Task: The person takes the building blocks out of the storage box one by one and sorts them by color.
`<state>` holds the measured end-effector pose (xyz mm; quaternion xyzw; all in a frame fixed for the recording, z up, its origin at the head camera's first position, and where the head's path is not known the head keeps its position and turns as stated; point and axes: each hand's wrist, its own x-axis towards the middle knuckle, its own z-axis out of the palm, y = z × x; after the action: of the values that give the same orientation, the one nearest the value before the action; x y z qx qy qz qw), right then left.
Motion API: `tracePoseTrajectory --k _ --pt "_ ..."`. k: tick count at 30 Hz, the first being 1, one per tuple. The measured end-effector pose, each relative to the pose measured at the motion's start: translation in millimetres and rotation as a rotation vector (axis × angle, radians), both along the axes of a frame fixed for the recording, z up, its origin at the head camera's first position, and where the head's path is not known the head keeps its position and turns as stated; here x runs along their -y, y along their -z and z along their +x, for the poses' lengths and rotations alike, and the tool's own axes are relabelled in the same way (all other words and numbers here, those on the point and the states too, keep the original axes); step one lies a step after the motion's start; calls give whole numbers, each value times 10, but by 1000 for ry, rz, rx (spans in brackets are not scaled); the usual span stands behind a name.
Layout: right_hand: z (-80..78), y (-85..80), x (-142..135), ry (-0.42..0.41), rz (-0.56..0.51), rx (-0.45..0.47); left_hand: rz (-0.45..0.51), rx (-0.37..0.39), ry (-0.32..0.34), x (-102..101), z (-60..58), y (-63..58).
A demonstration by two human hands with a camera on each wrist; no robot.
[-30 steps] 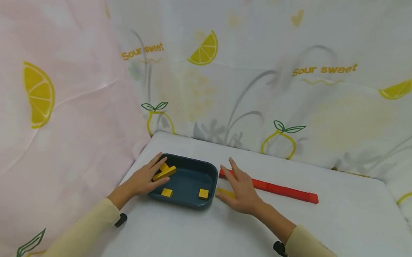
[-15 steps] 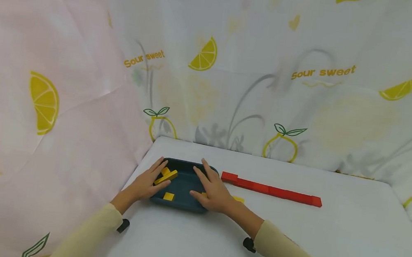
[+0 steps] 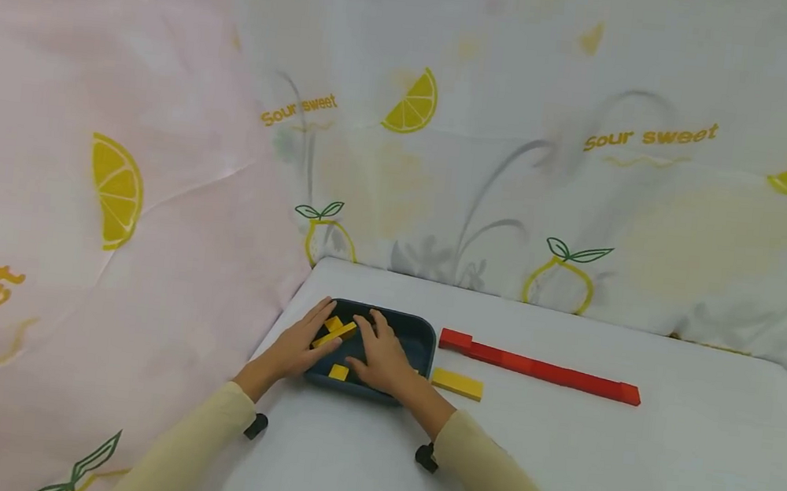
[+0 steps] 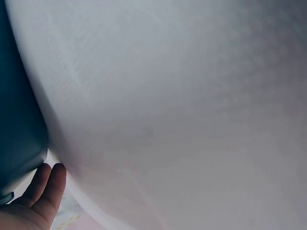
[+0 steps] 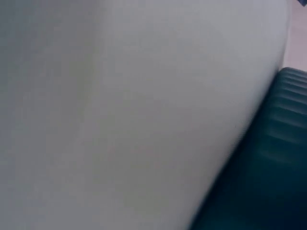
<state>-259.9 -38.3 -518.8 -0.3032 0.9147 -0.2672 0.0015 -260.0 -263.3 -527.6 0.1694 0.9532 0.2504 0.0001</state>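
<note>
My left hand rests at the left end of a dark blue tray, thumb reaching over its inside. In the left wrist view, two straight fingers lie along the tray's outer wall. Over the middle of the tray hovers my right hand, fingers spread and slightly bent, with nothing seen in it. Close to the left hand, a long yellow block leans across a smaller yellow block. A square yellow block lies near the front wall. Another yellow piece is mostly hidden behind the right hand.
On the white table, a flat yellow block lies just right of the tray. Behind it runs a row of red blocks, with a red block at its left end. Lemon-print cloth hangs at the back and left.
My right hand has moved left, from above the yellow block beside the tray to over the tray's middle, uncovering that block. The left hand stays at the tray's left end.
</note>
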Motion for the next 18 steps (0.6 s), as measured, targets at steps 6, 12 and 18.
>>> tracePoseTrajectory --k 6,12,18 --pt "-74 59 93 -22 75 -144 10 -6 5 -48 1 3" --pt "-158 103 342 -5 178 -214 -10 -6 -8 54 32 -1" --pt "-278 141 379 21 298 -139 10 -12 17 -10 -29 32"
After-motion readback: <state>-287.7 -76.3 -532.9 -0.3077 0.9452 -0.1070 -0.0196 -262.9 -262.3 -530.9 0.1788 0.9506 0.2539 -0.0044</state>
